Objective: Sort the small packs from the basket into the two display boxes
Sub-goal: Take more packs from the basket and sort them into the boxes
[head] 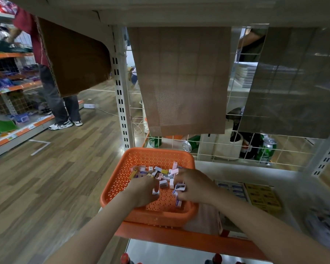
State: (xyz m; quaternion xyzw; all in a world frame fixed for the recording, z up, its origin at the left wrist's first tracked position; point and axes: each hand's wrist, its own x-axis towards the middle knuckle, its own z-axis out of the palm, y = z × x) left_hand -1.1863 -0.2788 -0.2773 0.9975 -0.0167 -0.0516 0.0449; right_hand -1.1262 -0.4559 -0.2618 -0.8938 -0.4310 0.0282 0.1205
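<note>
Picking stage: both hands are down in the basket [156, 152] on the shelf [255, 172]. The right hand [195, 185] grips several packs [180, 187]. The left hand [143, 189] curls over the loose pile, its grasp unclear. The next move is probably to carry the packs right, matching each to the blue-white box [234, 188] or yellow box [263, 197].

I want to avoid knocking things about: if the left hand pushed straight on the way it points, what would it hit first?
Probably the packs heaped in the basket, just ahead of the left hand; behind them, the far wall. Depth is unclear.
</note>
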